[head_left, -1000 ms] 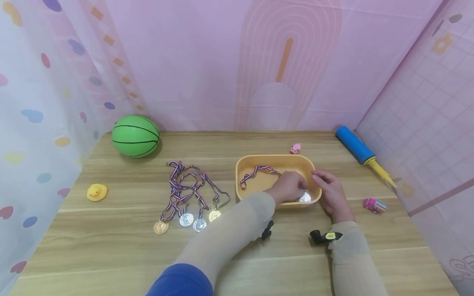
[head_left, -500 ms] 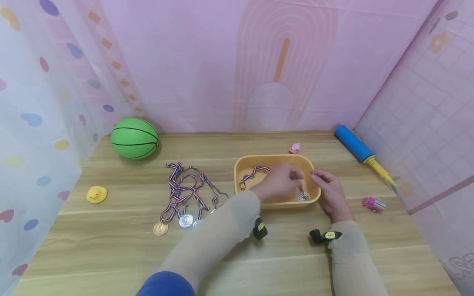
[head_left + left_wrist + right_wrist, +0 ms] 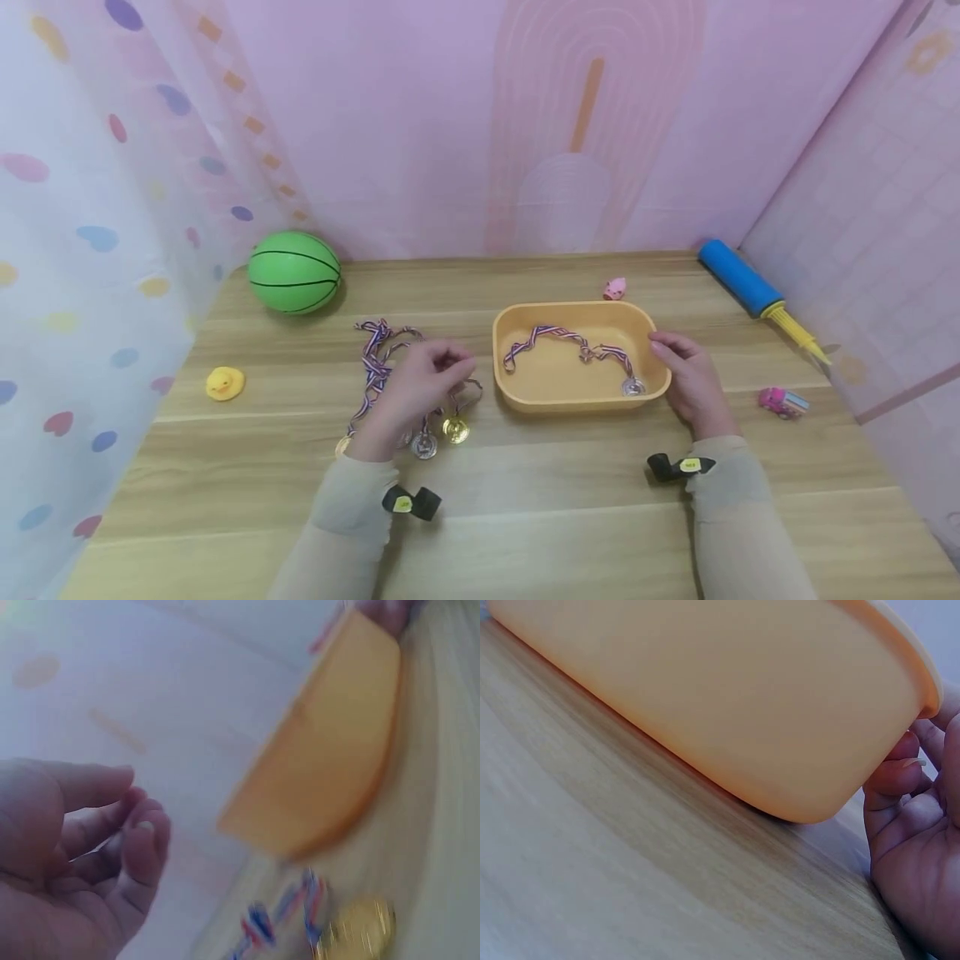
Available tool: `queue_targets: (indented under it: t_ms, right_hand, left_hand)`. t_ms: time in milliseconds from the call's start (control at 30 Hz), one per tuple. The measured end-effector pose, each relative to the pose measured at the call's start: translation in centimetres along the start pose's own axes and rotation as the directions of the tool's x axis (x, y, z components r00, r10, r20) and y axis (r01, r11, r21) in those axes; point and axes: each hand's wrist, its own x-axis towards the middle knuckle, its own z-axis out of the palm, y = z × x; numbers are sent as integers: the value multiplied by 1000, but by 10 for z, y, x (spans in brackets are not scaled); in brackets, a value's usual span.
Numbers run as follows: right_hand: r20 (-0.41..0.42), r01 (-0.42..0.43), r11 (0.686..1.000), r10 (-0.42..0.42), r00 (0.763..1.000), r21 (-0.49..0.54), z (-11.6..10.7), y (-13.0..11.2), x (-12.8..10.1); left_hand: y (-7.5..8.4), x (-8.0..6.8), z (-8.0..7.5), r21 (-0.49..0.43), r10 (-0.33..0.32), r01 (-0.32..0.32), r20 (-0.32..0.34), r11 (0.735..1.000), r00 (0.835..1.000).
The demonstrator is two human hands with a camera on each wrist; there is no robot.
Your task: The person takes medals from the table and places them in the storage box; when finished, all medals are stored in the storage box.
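My left hand (image 3: 423, 383) hovers over the pile of medals on the table, fingers loosely curled with nothing between them, as the left wrist view also shows. Below it lie several medals on tangled striped ribbons (image 3: 372, 367): a gold medal (image 3: 456, 429) and a silver medal (image 3: 424, 446) show clearly, others are partly hidden by the hand and wrist. To their right stands an orange plastic basin (image 3: 573, 403). Inside it a silver medal (image 3: 633, 387) lies at the right end, its ribbon stretched leftward. My right hand (image 3: 692, 383) holds the basin's right rim, fingers against the outer wall (image 3: 780, 712).
A green ball (image 3: 294, 279) and a yellow toy duck (image 3: 225, 383) sit on the left. Behind the basin is a pink toy pig (image 3: 614, 289). A blue hand pump (image 3: 742, 279) and a small pink toy car (image 3: 783, 402) lie on the right of the wooden table.
My left hand has let go of the silver medal in the basin, lifted out and moved left over the pile. My right hand stays at the basin's rim.
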Motion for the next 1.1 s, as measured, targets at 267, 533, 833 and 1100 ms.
queue_targets:
  t_ms: [267,533,833,1100]
  right_hand:
    - [-16,-41,999,41,999,-31,1,-3,-3]
    - [-20,-57,997,56,998,-60,1,-5,-3]
    - [-11,-51,998,51,999,-41,1,-5,-5]
    - [2,-23,999,23,1000,-40,-1,-3,-4]
  left_hand:
    - [-27,-5,-10,167,-63,43,117,985,991]
    - [-46,-4,-6,362,-70,17,134,932,988]
    - [-49,-4,3,402,-52,-11,145,916,988]
    - [-40,-7,5,473,-61,-26,166,881,984]
